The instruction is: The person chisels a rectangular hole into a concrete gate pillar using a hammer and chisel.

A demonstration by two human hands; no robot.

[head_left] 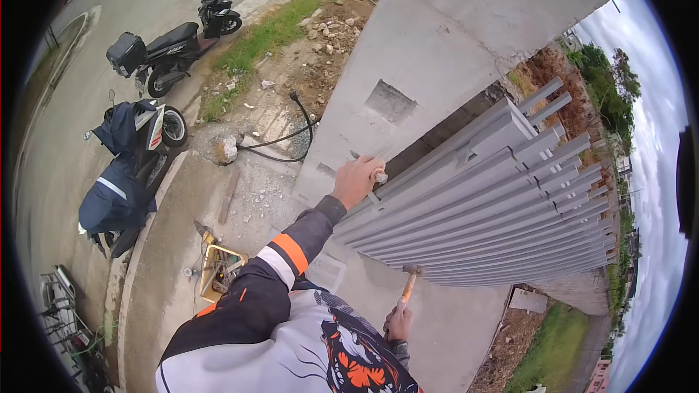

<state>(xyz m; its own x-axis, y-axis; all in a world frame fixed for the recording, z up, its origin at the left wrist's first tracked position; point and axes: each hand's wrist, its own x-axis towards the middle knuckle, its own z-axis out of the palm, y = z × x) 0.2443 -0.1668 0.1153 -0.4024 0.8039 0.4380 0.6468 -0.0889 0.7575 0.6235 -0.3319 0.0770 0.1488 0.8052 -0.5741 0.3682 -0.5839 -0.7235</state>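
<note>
Near the middle, close to the concrete post, the left hand is closed around what seems a chisel, mostly hidden by fingers. Its arm stretches far forward, back of hand visible. Nearer and to the right, the right hand grips the hammer, head raised beside the metal fence. A badly aimed blow could hurt the left knuckles, because the chisel leaves little striking surface.

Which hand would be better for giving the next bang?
Right, I think. The right hand grips the hammer by its handle, ready to swing. The left hand is busy holding a small tool by the grey wall.
</note>
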